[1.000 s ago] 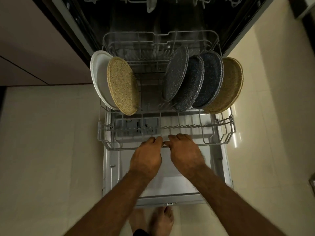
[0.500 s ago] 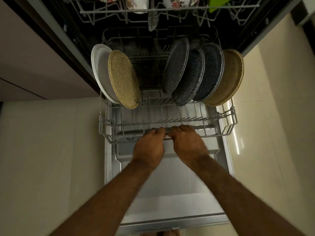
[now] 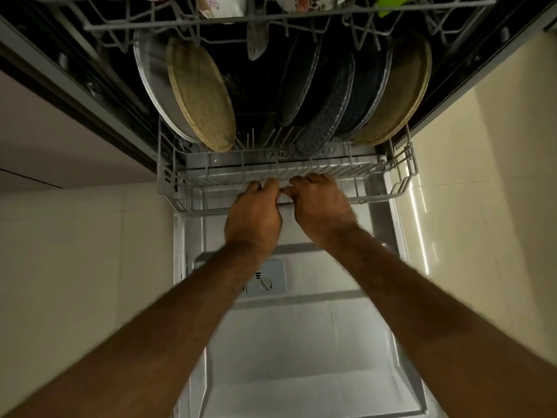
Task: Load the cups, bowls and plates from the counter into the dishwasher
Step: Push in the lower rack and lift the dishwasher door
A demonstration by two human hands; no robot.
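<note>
The grey wire lower rack [image 3: 404, 188] of the dishwasher is mostly slid inside the tub. It holds a white plate [image 3: 147, 86] and a tan speckled plate [image 3: 200, 92] on the left, dark speckled plates [image 3: 328, 101] in the middle and another tan plate [image 3: 401, 92] on the right, all standing on edge. My left hand [image 3: 253, 215] and my right hand [image 3: 319, 206] sit side by side at the middle of the rack's front rail, fingers curled over it. The upper rack [image 3: 211, 22] above carries patterned cups [image 3: 223, 6] and a green item [image 3: 391, 4].
The open dishwasher door [image 3: 301, 342] lies flat below my arms, with its detergent dispenser [image 3: 266, 282] showing. Cream floor tiles [image 3: 75, 267] spread on both sides. A dark cabinet edge [image 3: 75, 95] runs along the left of the opening.
Both hands have pushed the lower rack away from me into the dishwasher. The plates now sit under the upper rack, and more of the door's inner face shows.
</note>
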